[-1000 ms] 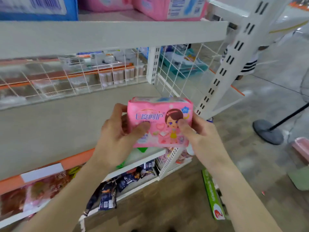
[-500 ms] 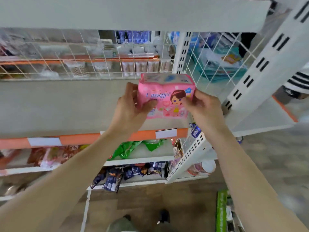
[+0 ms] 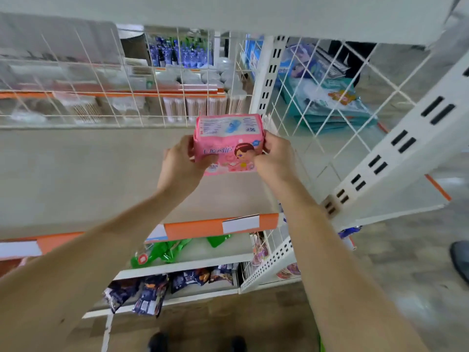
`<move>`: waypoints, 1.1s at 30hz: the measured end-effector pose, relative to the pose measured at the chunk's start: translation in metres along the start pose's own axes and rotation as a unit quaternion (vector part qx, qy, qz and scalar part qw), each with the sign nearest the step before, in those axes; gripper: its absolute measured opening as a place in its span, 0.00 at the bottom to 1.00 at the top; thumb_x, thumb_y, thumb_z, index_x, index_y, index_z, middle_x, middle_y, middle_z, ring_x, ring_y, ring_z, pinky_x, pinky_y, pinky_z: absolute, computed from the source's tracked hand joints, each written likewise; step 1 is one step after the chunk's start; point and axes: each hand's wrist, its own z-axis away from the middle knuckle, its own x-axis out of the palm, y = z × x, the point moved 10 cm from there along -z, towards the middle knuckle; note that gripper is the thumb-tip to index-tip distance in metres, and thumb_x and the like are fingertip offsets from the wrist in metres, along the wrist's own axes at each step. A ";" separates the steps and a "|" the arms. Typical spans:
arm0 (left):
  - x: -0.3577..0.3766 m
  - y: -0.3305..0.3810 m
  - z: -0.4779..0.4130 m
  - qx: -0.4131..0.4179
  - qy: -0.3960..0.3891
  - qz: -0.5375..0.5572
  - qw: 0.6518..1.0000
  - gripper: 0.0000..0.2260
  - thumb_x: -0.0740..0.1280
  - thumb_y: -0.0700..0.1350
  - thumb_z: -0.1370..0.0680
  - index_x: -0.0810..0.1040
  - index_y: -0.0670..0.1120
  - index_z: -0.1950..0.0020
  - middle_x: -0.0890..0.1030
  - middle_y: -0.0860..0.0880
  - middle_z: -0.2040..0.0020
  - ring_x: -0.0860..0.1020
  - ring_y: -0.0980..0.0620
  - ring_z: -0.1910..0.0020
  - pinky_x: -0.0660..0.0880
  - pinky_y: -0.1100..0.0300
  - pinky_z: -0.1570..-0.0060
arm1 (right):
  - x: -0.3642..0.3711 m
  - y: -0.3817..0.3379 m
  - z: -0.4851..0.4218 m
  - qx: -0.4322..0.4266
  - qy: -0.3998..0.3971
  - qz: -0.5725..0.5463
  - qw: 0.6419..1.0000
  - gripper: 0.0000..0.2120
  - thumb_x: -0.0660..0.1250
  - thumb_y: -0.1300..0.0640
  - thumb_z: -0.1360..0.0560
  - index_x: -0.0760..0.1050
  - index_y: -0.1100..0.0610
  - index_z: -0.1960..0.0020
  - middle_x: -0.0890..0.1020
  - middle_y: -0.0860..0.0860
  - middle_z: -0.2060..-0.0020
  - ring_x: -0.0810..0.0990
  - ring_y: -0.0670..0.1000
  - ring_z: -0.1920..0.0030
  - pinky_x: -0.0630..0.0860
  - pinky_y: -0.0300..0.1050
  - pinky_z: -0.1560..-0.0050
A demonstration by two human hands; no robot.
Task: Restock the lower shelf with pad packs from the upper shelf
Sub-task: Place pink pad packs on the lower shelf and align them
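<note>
A pink pad pack (image 3: 228, 141) with a cartoon girl on its front is held upright over the right part of the lower shelf (image 3: 88, 174), near the wire back grid. My left hand (image 3: 182, 166) grips its left side with the thumb on the front. My right hand (image 3: 274, 158) grips its right side, fingers curled round the edge. The pack's underside is hidden, so I cannot tell whether it touches the shelf board. The underside of the upper shelf (image 3: 228, 13) spans the top of the view.
A white wire grid (image 3: 101, 97) backs the shelf, and a slotted upright (image 3: 393, 153) with a wire side panel bounds it on the right. Below are green packs (image 3: 165, 252) and dark snack bags (image 3: 149, 293). Another person's shoe (image 3: 460, 257) shows at the right.
Both hands carried the pack forward, deeper over the lower shelf toward the wire back. The view tilted down, and the pack's top label now shows.
</note>
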 end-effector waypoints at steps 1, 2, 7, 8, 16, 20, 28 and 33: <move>0.001 -0.005 -0.006 -0.001 -0.002 -0.004 1.000 0.15 0.77 0.50 0.29 0.78 0.50 0.46 0.83 0.54 0.53 0.80 0.46 0.48 0.79 0.48 0.47 | 0.006 0.003 -0.006 0.003 0.005 0.008 1.000 0.19 0.73 0.65 0.28 0.80 0.54 0.39 0.85 0.48 0.50 0.83 0.49 0.48 0.81 0.48 0.45; 0.002 -0.010 -0.013 -0.003 -0.006 -0.001 1.000 0.14 0.78 0.49 0.29 0.78 0.50 0.47 0.83 0.54 0.54 0.81 0.47 0.49 0.79 0.50 0.48 | 0.011 0.007 -0.013 0.004 0.011 0.014 1.000 0.19 0.73 0.65 0.28 0.80 0.54 0.39 0.85 0.49 0.49 0.83 0.50 0.48 0.81 0.48 0.44; 0.020 -0.030 -0.056 0.013 -0.028 0.001 1.000 0.14 0.78 0.50 0.28 0.78 0.53 0.47 0.83 0.56 0.53 0.81 0.48 0.48 0.79 0.50 0.46 | 0.031 0.024 -0.048 0.013 0.036 0.026 0.999 0.17 0.69 0.66 0.25 0.79 0.57 0.37 0.83 0.49 0.51 0.81 0.48 0.50 0.75 0.33 0.59; 0.025 -0.034 -0.063 0.012 -0.033 0.000 0.999 0.14 0.78 0.49 0.28 0.78 0.51 0.47 0.83 0.54 0.53 0.81 0.48 0.49 0.79 0.51 0.47 | 0.034 0.028 -0.054 0.017 0.042 0.023 0.999 0.17 0.69 0.67 0.25 0.79 0.57 0.38 0.83 0.50 0.51 0.82 0.50 0.50 0.77 0.37 0.56; 0.049 -0.038 -0.099 0.062 -0.012 -0.013 0.998 0.12 0.76 0.46 0.26 0.74 0.48 0.52 0.76 0.57 0.62 0.75 0.51 0.61 0.67 0.65 0.66 | 0.037 0.048 -0.088 -0.016 0.092 -0.002 0.996 0.09 0.66 0.62 0.21 0.81 0.58 0.43 0.82 0.48 0.57 0.80 0.46 0.58 0.73 0.35 0.60; 0.054 -0.037 -0.116 0.085 -0.013 -0.048 0.995 0.13 0.77 0.47 0.26 0.74 0.46 0.51 0.79 0.50 0.59 0.78 0.44 0.55 0.69 0.56 0.58 | 0.038 0.053 -0.101 -0.031 0.109 0.013 0.993 0.10 0.67 0.59 0.21 0.82 0.58 0.42 0.82 0.48 0.58 0.80 0.46 0.58 0.68 0.23 0.65; 0.061 -0.041 -0.133 0.084 -0.001 -0.058 0.995 0.18 0.78 0.55 0.30 0.73 0.49 0.52 0.82 0.50 0.56 0.78 0.41 0.52 0.78 0.44 0.53 | 0.032 0.065 -0.130 -0.044 0.141 0.054 0.988 0.11 0.67 0.62 0.22 0.83 0.59 0.42 0.86 0.56 0.56 0.84 0.55 0.55 0.79 0.47 0.56; 0.062 -0.037 -0.134 0.083 0.005 -0.065 0.994 0.18 0.79 0.53 0.29 0.73 0.48 0.50 0.80 0.52 0.57 0.79 0.43 0.53 0.77 0.49 0.54 | 0.036 0.077 -0.139 -0.049 0.138 0.050 0.988 0.13 0.67 0.59 0.21 0.81 0.56 0.38 0.87 0.55 0.53 0.85 0.54 0.55 0.81 0.52 0.50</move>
